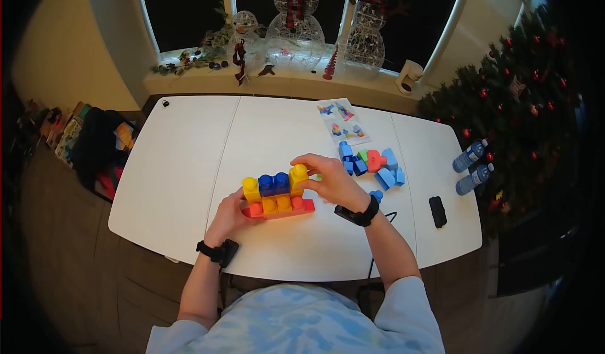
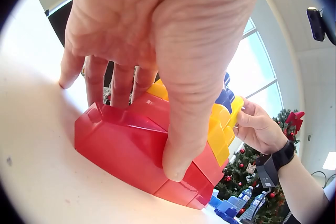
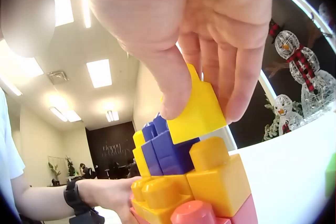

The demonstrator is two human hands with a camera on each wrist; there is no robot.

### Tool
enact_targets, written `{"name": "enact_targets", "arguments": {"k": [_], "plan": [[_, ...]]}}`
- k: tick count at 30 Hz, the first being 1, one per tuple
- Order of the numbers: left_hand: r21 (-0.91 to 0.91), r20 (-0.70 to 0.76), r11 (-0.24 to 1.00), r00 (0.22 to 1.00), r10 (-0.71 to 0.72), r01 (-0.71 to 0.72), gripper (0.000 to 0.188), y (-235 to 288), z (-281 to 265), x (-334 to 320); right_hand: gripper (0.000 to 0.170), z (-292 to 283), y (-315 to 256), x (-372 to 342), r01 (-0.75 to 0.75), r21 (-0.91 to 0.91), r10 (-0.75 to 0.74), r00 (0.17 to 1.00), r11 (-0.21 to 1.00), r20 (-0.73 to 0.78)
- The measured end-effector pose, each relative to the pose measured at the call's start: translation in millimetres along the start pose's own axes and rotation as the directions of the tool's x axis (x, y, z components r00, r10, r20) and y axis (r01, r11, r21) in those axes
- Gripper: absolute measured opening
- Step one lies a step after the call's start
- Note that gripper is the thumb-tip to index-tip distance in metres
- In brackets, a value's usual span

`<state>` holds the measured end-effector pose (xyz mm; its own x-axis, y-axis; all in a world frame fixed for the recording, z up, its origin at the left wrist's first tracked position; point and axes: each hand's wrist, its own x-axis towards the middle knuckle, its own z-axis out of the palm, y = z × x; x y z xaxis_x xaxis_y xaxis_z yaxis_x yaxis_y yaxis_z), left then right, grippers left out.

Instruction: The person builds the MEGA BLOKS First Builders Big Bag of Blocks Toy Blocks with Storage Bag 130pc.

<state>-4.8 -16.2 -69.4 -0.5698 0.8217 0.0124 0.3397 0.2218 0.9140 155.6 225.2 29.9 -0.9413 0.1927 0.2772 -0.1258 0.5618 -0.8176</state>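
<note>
A structure of toy building blocks stands on the white table (image 1: 183, 165): red blocks (image 2: 126, 140) at the bottom, orange-yellow blocks (image 3: 220, 179) above, then a dark blue block (image 3: 167, 153) and a yellow block (image 1: 251, 190) on top. My left hand (image 1: 228, 218) grips the left end of the red base, thumb on the near side and fingers behind. My right hand (image 1: 332, 179) pinches another yellow block (image 3: 197, 116) between thumb and fingers. In the right wrist view that block is slightly tilted, just above an orange-yellow stud, beside the dark blue block.
Loose blue, green and red blocks (image 1: 376, 161) lie right of the structure, below a picture sheet (image 1: 343, 122). Two water bottles (image 1: 470, 156) and a black case (image 1: 437, 211) are at the right side. Wire snowmen (image 1: 294, 23) line the windowsill; a Christmas tree (image 1: 504, 111) stands at right.
</note>
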Motion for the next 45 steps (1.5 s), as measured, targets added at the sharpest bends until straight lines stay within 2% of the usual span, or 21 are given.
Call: {"name": "enact_targets", "arguments": {"k": [3,7,10,15,25,28,31,33,34,36,37,38,39,40,42,43,45], "plan": [[0.094,-0.002,0.995,1.0,-0.02,0.02,0.069,8.8,-2.9,-1.5,0.038,9.6,9.6,5.3,-0.043,-0.038,0.044,0.999,0.998,0.024],[0.052,-0.016,0.999,1.0,0.005,-0.004,0.068,8.4,-1.3,-1.9,0.038,13.6,9.5,3.6,-0.107,-0.051,0.11,0.992,0.993,0.058],[0.022,-0.027,1.0,0.999,0.018,-0.018,0.067,3.1,0.4,-0.1,0.035,19.4,12.8,1.5,-0.095,-0.062,0.096,0.995,0.994,0.023],[0.075,-0.017,0.997,1.0,0.01,-0.008,0.067,11.2,-1.9,-0.7,0.036,24.7,17.9,0.0,-0.072,-0.062,0.07,0.997,0.996,-0.032],[0.055,-0.031,0.998,0.999,0.019,-0.018,0.067,-0.3,1.8,1.0,0.038,31.9,23.1,0.0,-0.045,-0.058,0.042,0.998,0.997,-0.055],[0.056,-0.028,0.998,0.999,0.02,-0.018,0.07,4.4,2.6,0.9,0.043,30.6,26.8,-1.1,-0.074,-0.073,0.071,0.997,0.995,-0.038],[0.026,-0.013,0.999,0.999,-0.038,0.038,0.073,13.0,-0.2,-1.1,0.05,16.7,25.8,-4.2,-0.043,-0.098,0.048,0.998,0.994,0.047],[0.139,0.007,0.99,1.0,-0.007,0.006,0.076,9.9,-2.2,-2.0,0.057,-6.5,22.4,-6.1,-0.121,-0.068,0.119,0.992,0.99,-0.031],[0.139,0.003,0.99,1.0,-0.008,0.007,0.076,10.5,-2.4,-2.7,0.056,-14.8,30.8,-3.0,-0.2,0.015,0.201,0.975,0.98,-0.1],[0.059,-0.01,0.989,0.99,0.14,-0.139,0.076,14.6,0.1,-2.5,0.048,-28.4,44.8,2.2,-0.277,-0.082,0.252,0.938,0.957,-0.237],[0.058,-0.007,0.988,0.989,0.145,-0.144,0.076,20.3,1.2,-3.5,0.048,-27.5,56.3,1.3,-0.278,-0.084,0.251,0.937,0.957,-0.242],[-0.003,-0.058,0.994,0.993,0.105,-0.105,0.076,29.0,1.5,-5.6,0.039,-25.3,70.0,-1.2,-0.263,-0.338,0.188,0.952,0.904,-0.239],[-0.066,-0.105,0.995,0.993,0.061,-0.068,0.075,35.4,1.8,-5.9,0.03,-23.6,83.4,-4.1,-0.237,-0.568,0.132,0.967,0.788,-0.22],[-0.068,-0.1,0.995,0.993,0.068,-0.075,0.075,38.3,2.0,-4.2,0.03,-20.4,93.1,-5.1,-0.241,-0.572,0.131,0.965,0.784,-0.227],[-0.089,-0.148,0.983,0.978,0.145,-0.159,0.068,41.0,0.6,-1.3,0.018,-8.6,109.1,-2.5,-0.308,-0.686,0.234,0.951,0.659,-0.202],[-0.09,-0.15,0.983,0.978,0.145,-0.16,0.068,41.3,-0.9,1.4,0.012,-3.9,114.3,-2.3,-0.303,-0.709,0.212,0.953,0.637,-0.216],[-0.091,-0.107,0.975,0.976,0.192,-0.202,0.063,41.0,-5.5,7.0,0.012,-0.1,124.9,-1.5,-0.291,-0.726,0.234,0.955,0.623,-0.182]]}}
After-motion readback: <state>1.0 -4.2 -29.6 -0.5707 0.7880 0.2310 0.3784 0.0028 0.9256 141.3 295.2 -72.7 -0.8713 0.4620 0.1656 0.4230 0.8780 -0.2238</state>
